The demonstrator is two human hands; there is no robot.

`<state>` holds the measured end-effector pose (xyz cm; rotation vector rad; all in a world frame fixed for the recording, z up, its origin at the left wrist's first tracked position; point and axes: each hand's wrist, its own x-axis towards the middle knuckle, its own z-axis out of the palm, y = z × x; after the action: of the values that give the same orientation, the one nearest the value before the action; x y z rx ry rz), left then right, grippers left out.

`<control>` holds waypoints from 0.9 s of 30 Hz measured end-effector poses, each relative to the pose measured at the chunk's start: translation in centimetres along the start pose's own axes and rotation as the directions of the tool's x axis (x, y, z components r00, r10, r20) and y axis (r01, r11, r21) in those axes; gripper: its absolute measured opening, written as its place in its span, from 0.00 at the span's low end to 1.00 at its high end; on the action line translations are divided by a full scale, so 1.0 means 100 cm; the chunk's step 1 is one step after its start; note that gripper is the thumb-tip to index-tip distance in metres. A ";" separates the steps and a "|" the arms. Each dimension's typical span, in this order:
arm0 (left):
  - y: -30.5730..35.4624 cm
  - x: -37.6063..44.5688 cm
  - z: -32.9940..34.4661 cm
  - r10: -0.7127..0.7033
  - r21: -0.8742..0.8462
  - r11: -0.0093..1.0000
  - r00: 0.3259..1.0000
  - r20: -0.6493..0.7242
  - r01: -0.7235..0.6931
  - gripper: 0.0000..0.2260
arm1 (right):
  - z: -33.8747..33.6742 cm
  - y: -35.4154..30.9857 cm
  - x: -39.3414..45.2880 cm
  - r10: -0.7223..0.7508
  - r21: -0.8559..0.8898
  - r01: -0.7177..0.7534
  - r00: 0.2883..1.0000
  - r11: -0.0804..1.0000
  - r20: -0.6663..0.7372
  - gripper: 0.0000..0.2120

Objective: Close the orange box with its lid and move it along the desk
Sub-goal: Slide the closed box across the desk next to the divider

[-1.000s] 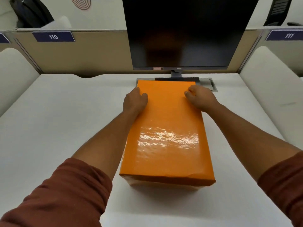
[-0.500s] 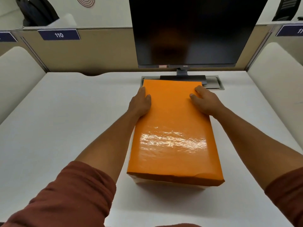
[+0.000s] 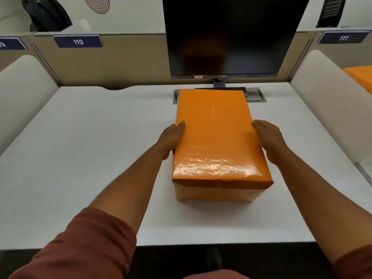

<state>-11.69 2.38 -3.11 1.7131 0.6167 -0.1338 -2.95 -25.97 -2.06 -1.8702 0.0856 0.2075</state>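
The orange box stands on the white desk, long side pointing away from me, with its glossy orange lid fitted on top. My left hand presses against the box's left side, thumb lying on the lid's edge. On the opposite side, my right hand clasps the right wall, thumb at the lid's edge. Both hands grip the box about halfway along its length. The fingers below the lid edge are hidden.
A dark monitor stands behind the box, its stand over a grey cable hatch. Padded dividers flank the desk left and right. Another orange object lies beyond the right divider. The desk's front edge runs close to me.
Both hands slid back from the lid's far end to the box's sides near its middle. The view has pulled back, showing the desk's front edge.
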 end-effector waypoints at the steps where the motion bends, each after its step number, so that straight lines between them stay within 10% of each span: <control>1: -0.001 -0.006 0.000 -0.007 -0.004 1.000 1.000 0.005 0.007 0.30 | 0.000 0.001 -0.006 0.004 -0.009 -0.004 1.000 1.000 0.002 0.21; 17: -0.036 -0.076 0.004 -0.149 -0.007 0.989 0.986 0.070 0.150 0.34 | -0.019 0.042 -0.074 0.245 0.142 -0.270 0.954 0.952 0.174 0.30; 27: -0.027 -0.070 -0.025 -0.106 -0.093 0.991 0.989 -0.108 0.096 0.31 | 0.002 0.015 -0.050 0.105 0.136 -0.145 0.959 0.980 0.264 0.27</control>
<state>-19.47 2.77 -1.94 1.6133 0.7827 -0.0809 -8.09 -26.49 -2.58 -1.6710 0.0411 0.5146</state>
